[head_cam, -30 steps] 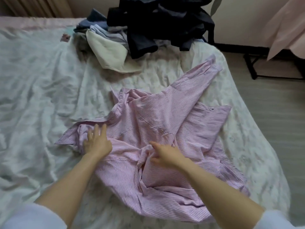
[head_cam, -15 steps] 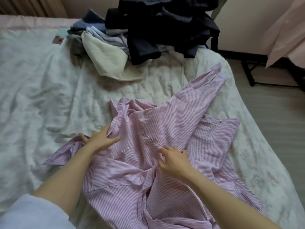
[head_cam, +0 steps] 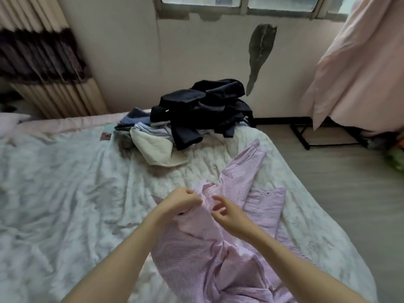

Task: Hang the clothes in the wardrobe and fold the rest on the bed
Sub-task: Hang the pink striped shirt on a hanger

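Observation:
A pink striped shirt (head_cam: pixel 218 259) lies crumpled on the white bed (head_cam: pixel 65 193), one sleeve stretched toward the far right corner. My left hand (head_cam: pixel 181 200) grips the shirt near its collar and lifts that part off the bed. My right hand (head_cam: pixel 225 212) hovers just right of the collar, fingers loosely spread, touching or nearly touching the fabric. A pile of dark, blue and cream clothes (head_cam: pixel 185 123) sits at the far end of the bed.
A wall with a window stands behind the bed. Striped curtains (head_cam: pixel 43 62) hang at far left. A pink cloth (head_cam: pixel 360 73) drapes over a black rack (head_cam: pixel 317 138) at right. Grey floor (head_cam: pixel 349 193) runs along the bed's right side.
Both hands left the flat shirt and rose to its collar. My left hand took hold of the fabric and lifted it. The camera tilted up, showing the wall and window.

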Motion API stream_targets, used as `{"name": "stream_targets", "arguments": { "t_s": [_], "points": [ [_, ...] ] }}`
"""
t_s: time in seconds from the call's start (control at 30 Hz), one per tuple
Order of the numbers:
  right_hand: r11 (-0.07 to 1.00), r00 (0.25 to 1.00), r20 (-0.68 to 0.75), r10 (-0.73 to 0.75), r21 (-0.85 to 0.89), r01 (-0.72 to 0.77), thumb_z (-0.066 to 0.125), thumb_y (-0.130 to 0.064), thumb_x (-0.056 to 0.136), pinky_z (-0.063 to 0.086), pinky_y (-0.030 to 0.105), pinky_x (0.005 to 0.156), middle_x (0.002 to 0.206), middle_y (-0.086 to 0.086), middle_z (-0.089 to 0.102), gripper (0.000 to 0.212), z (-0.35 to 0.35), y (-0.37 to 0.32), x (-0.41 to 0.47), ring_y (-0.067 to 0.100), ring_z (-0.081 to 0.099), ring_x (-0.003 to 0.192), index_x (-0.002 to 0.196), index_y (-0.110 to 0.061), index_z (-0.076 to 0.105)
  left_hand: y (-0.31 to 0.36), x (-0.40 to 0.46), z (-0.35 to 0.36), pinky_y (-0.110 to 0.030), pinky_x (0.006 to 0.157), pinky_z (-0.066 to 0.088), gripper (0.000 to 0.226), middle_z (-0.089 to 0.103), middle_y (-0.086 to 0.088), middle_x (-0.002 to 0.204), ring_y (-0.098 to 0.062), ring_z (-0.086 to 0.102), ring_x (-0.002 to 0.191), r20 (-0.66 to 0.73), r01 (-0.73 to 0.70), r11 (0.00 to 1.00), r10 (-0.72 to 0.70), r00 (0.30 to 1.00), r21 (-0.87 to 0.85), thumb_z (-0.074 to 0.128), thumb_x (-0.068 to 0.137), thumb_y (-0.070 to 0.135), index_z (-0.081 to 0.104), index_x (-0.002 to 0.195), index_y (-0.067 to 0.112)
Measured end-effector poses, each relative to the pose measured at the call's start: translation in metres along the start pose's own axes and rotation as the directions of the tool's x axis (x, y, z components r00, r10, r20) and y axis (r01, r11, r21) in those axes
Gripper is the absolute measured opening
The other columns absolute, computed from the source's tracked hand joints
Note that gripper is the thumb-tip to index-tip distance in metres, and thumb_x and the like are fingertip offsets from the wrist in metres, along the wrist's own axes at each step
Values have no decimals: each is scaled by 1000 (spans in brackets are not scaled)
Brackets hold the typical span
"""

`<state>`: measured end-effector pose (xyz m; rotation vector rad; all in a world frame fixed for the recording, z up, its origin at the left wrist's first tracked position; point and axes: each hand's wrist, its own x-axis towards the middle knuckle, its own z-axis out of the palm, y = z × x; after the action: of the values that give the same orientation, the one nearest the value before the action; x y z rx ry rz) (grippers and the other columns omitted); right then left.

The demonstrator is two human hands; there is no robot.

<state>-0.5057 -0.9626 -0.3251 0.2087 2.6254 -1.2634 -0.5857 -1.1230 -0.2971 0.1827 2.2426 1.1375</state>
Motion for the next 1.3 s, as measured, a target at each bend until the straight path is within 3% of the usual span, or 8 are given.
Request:
{"name": "stream_targets", "arguments": {
  "t_s": [0.17,0.37,0.57,0.83,0.97,1.03,1.17,1.3],
  "points": [
    [964,960,-178,-218,-190,184,57,-13,90,47,32,89,131,-5,32,71,-70,-33,-53,10,45,108,145,-39,20,88,-63,4,-18,59,37,12,49,13,67,-11,49,70,152,-467,754,451,879,462,57,91,24,59,82,16],
    [947,954,-189,-232,-270,177,58,-8,89,41,34,92,117,8,51,24,-156,-55,-133,21,49,108,112,0,59,184,-135,27,-33,66,41,14,42,10,78,-21,54,82,130,-620,407,758,639,671,56,89,20,55,76,16],
    [883,846,-532,-44,-416,-216,57,-28,91,43,34,80,104,8,54,19,-222,-18,-291,27,54,95,98,-11,58,265,-219,117,-26,69,45,16,60,1,80,-17,56,76,326,-749,406,716,617,524,63,88,29,66,85,14],
    [915,426,-820,381,401,-48,43,15,86,56,29,69,88,12,63,39,-251,36,-539,15,62,72,75,-18,62,316,-353,286,-34,102,42,42,55,8,132,-9,55,116,936,-817,519,85,340,250,46,97,38,49,136,21],
    [897,367,-850,377,434,83,42,10,92,49,16,56,76,1,60,33,-248,32,-634,1,59,59,79,-15,60,338,-399,360,-16,63,44,22,68,2,85,-17,66,86,800,-946,276,523,295,168,56,92,27,68,98,10],
    [910,297,-885,360,403,98,44,2,96,45,17,56,75,2,59,27,-242,23,-682,6,56,61,82,-14,61,348,-418,390,-22,76,43,37,60,-3,107,-16,57,94,653,-985,109,739,168,131,70,81,33,60,112,16],
    [928,166,-931,326,349,134,48,1,94,50,14,61,79,2,63,20,-235,1,-754,2,61,64,85,-10,62,354,-467,437,-36,107,33,81,41,1,142,-19,36,129,696,-989,-108,703,-148,-101,76,73,42,36,142,29],
    [953,55,-957,284,275,-129,57,4,88,49,12,66,82,1,63,11,-222,-12,-809,-3,60,67,92,-5,62,357,-535,482,-27,76,43,21,70,-9,100,-27,64,96,547,-924,-150,769,-332,-350,62,88,19,67,106,8]
  ]
}}
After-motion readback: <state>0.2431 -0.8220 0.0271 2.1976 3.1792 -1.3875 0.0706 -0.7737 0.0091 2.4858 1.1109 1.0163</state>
